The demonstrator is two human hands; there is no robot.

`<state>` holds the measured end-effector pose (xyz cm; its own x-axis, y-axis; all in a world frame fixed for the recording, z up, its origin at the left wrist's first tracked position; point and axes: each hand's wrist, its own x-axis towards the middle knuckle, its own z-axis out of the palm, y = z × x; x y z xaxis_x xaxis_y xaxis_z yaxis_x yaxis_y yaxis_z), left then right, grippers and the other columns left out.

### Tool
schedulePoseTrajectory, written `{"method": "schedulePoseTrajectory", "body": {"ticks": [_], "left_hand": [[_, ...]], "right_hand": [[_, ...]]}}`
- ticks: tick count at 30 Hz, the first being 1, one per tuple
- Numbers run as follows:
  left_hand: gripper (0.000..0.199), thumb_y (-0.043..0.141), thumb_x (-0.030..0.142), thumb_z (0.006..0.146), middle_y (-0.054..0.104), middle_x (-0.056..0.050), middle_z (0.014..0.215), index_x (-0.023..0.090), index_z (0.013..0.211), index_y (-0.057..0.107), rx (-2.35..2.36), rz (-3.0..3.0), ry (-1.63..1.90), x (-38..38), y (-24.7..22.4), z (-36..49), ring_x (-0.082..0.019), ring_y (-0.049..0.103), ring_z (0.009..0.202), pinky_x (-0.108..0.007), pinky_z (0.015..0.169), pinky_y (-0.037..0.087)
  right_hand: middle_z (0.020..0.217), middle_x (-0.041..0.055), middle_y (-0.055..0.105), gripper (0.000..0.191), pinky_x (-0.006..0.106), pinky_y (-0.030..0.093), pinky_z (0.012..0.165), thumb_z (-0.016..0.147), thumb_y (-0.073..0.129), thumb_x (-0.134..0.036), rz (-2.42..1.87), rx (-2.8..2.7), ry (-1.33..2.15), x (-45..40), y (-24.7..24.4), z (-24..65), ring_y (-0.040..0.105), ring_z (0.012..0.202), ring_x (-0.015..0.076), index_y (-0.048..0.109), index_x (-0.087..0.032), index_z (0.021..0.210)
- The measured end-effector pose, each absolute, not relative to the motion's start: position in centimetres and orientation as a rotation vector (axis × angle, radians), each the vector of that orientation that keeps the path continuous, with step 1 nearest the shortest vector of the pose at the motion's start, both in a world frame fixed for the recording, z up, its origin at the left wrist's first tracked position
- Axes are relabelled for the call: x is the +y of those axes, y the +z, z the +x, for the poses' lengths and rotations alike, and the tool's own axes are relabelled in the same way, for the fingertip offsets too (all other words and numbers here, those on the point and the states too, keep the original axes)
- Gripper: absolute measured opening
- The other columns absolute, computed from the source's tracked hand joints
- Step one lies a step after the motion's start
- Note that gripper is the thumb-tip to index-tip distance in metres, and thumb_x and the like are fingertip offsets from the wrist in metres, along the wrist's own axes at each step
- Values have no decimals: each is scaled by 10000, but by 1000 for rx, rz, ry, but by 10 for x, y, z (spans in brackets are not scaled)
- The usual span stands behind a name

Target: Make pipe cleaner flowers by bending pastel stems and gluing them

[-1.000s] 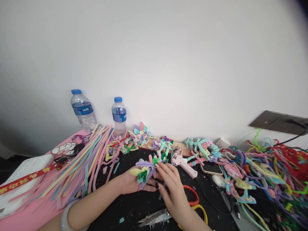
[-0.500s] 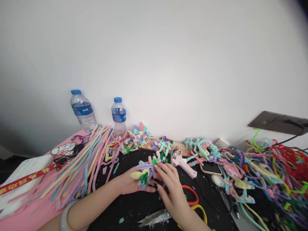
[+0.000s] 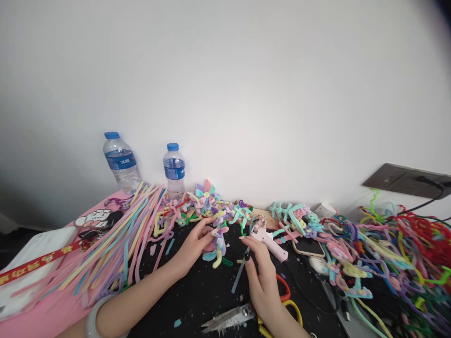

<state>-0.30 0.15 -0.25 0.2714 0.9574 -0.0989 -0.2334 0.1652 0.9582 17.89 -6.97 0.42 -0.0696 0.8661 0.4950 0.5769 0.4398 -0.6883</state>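
Observation:
My left hand [image 3: 198, 245] has its fingers and thumb closed on a pipe-cleaner flower piece [image 3: 220, 238] in purple, pink, yellow and light blue. Its yellow tip points down over the black work surface. My right hand [image 3: 261, 272] holds nothing that I can see; thumb and forefinger are apart, just left of and below a pale pink glue gun [image 3: 269, 244]. A translucent glue stick [image 3: 238, 278] slants down to the left of the right thumb. A green pipe-cleaner leaf [image 3: 227, 262] lies right of the flower piece. Under the right wrist are scissors [image 3: 232, 318] with red and yellow handles.
Long pastel pipe cleaners [image 3: 141, 220] fan out on the left, below two water bottles [image 3: 120, 164]. Finished pipe-cleaner pieces [image 3: 207, 195] line the wall. A phone [image 3: 309, 247], a cable [image 3: 306, 293] and a tangled heap of pipe cleaners [image 3: 398, 253] are on the right.
My hands have moved apart. The right hand has let go of the flower piece and moved right, beside the glue gun. The left hand has lifted and turned the piece.

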Motion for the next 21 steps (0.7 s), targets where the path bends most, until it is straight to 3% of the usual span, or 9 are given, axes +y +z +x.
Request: {"method": "schedulePoseTrajectory", "body": {"ticks": [5, 11, 21], "left_hand": [[367, 564, 360, 761, 516, 25, 715, 200, 1078, 473, 1095, 1461, 1089, 2, -7, -6, -134, 517, 631, -235, 559, 428], [306, 560, 353, 738, 531, 38, 665, 207, 991, 467, 1219, 1574, 1068, -4, -4, -5, -130, 503, 589, -234, 523, 437], [260, 519, 350, 780, 388, 98, 554, 207, 958, 395, 1041, 1237, 982, 7, 2, -10, -68, 362, 418, -172, 416, 292]], "right_hand": [[1128, 83, 554, 256, 411, 390, 928, 903, 355, -211, -1264, -1666, 438, -65, 1, 179, 486, 1092, 241, 524, -221, 1096], [1077, 80, 572, 238, 385, 397, 907, 909, 351, -214, -1245, -1646, 481, -66, 1, 179, 505, 1050, 232, 545, -213, 1047], [1008, 65, 587, 220, 332, 413, 850, 915, 355, -228, -1251, -1599, 561, -65, 7, 179, 533, 978, 213, 560, -207, 993]]}}
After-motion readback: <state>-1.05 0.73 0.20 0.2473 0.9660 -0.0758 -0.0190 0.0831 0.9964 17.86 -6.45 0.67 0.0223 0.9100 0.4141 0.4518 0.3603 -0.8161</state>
